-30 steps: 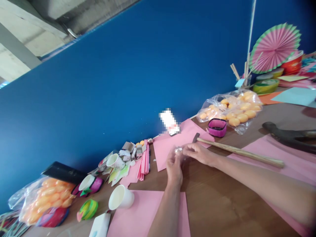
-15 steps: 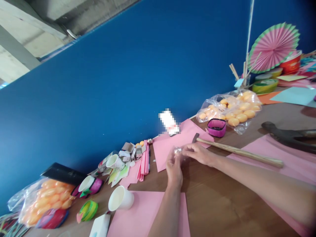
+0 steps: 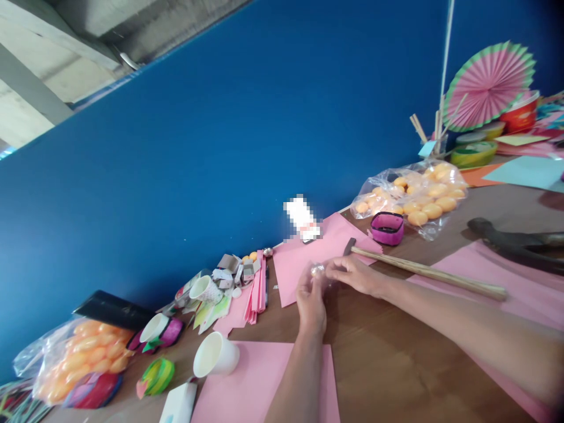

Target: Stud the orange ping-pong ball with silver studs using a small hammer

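Observation:
A small shiny silvery piece [image 3: 317, 269], seemingly wrapped in clear plastic, is between my hands over a pink paper sheet [image 3: 288, 264]. My left hand [image 3: 312, 302] is closed around its lower side. From the right, my right hand [image 3: 358, 275] pinches at its edge with thumb and fingertips together; what exactly lies between those fingertips is too small to tell. Close behind the right hand lies a hammer [image 3: 425, 270] with a wooden handle, its head on the pink paper. A similar shiny ball [image 3: 268, 252] rests by folded pink strips [image 3: 258, 288].
Bags of orange plastic eggs [image 3: 434, 194] lie at right and far left. A white paper cup [image 3: 215, 354] lies tilted on pink paper at front left. There are also a purple ring-shaped basket [image 3: 386, 229], a dark curved tool [image 3: 502, 238], a blue wall [image 3: 247, 135] and a paper fan [image 3: 489, 88].

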`<act>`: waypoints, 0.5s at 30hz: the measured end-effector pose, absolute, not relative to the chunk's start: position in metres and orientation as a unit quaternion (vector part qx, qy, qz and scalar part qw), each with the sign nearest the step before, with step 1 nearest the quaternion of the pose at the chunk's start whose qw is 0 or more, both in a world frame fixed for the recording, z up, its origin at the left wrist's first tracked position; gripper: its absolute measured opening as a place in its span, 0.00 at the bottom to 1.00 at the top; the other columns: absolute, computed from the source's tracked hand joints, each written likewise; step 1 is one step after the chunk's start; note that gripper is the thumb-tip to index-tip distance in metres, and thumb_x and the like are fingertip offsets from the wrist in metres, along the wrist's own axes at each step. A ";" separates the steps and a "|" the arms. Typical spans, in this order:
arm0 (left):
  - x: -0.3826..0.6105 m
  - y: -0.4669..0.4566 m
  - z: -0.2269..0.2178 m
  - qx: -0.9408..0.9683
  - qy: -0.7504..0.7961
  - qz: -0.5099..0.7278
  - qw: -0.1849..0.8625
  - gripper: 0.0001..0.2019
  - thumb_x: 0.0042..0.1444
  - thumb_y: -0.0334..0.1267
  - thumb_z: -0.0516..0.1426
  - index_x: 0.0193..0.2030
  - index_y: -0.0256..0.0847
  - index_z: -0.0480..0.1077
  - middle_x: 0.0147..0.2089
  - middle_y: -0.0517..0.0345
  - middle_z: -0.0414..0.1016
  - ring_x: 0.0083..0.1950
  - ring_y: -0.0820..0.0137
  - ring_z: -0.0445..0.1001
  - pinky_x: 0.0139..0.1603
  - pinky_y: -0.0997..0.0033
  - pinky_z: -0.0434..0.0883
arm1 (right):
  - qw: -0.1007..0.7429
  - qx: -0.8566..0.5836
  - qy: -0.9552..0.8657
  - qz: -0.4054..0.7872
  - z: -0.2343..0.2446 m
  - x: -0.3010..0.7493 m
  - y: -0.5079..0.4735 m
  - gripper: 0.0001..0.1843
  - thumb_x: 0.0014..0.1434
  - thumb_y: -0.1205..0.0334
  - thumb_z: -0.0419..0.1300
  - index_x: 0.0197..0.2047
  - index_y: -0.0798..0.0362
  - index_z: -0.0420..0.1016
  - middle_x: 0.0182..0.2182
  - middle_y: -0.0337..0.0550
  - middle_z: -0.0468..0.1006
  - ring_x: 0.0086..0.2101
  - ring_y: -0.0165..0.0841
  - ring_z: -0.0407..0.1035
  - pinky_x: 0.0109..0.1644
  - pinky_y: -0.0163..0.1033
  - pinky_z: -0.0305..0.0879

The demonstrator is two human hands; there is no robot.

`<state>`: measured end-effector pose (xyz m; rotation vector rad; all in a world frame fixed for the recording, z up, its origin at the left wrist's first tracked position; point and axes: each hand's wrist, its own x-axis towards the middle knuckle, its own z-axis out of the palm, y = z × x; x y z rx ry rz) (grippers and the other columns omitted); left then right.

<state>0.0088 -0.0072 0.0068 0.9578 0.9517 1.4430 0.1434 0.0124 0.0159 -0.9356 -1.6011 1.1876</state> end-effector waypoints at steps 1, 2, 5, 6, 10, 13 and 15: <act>0.009 -0.007 0.006 0.406 0.404 0.609 0.548 0.24 0.47 0.40 0.59 0.53 0.41 0.64 0.47 0.51 0.73 0.49 0.64 0.70 0.52 0.62 0.63 | 0.452 -0.378 -0.649 0.482 0.016 0.143 0.012 0.11 0.53 0.57 0.56 0.28 0.56 0.72 0.27 0.39 0.75 0.30 0.31 0.67 0.36 0.36 0.61; 0.009 -0.007 0.006 0.409 0.405 0.609 0.546 0.24 0.47 0.40 0.59 0.53 0.41 0.64 0.47 0.51 0.73 0.49 0.64 0.70 0.53 0.62 0.63 | 0.450 -0.376 -0.650 0.483 0.017 0.143 0.012 0.11 0.53 0.57 0.55 0.28 0.56 0.72 0.27 0.39 0.75 0.30 0.31 0.67 0.36 0.36 0.61; 0.009 -0.007 0.005 0.417 0.406 0.606 0.542 0.23 0.48 0.40 0.58 0.53 0.41 0.64 0.47 0.51 0.73 0.50 0.64 0.69 0.53 0.62 0.63 | 0.449 -0.381 -0.647 0.485 0.019 0.143 0.011 0.10 0.53 0.58 0.55 0.27 0.56 0.72 0.26 0.40 0.75 0.30 0.31 0.67 0.35 0.36 0.62; 0.009 -0.007 0.004 0.418 0.407 0.605 0.541 0.23 0.49 0.40 0.58 0.53 0.41 0.64 0.47 0.51 0.73 0.49 0.64 0.69 0.52 0.62 0.63 | 0.449 -0.386 -0.645 0.483 0.019 0.143 0.010 0.10 0.53 0.58 0.56 0.27 0.56 0.72 0.26 0.40 0.75 0.29 0.32 0.67 0.35 0.36 0.62; 0.010 -0.009 0.006 0.418 0.417 0.603 0.537 0.23 0.48 0.40 0.58 0.53 0.40 0.64 0.46 0.52 0.73 0.48 0.64 0.70 0.50 0.63 0.64 | 0.460 -0.413 -0.625 0.476 0.019 0.141 0.009 0.11 0.51 0.57 0.57 0.30 0.57 0.73 0.26 0.41 0.76 0.29 0.32 0.68 0.34 0.36 0.63; 0.011 -0.010 0.009 0.419 0.419 0.601 0.536 0.23 0.48 0.41 0.58 0.53 0.40 0.65 0.44 0.53 0.74 0.46 0.65 0.70 0.48 0.65 0.66 | 0.474 -0.418 -0.612 0.474 0.016 0.139 0.009 0.12 0.50 0.56 0.58 0.30 0.57 0.73 0.26 0.41 0.76 0.29 0.32 0.69 0.33 0.36 0.64; 0.011 -0.010 0.010 0.421 0.417 0.602 0.536 0.23 0.48 0.41 0.58 0.52 0.40 0.65 0.40 0.54 0.75 0.45 0.65 0.71 0.46 0.65 0.66 | 0.482 -0.420 -0.611 0.466 0.014 0.138 0.010 0.13 0.50 0.54 0.58 0.29 0.57 0.73 0.25 0.41 0.77 0.28 0.32 0.69 0.33 0.35 0.64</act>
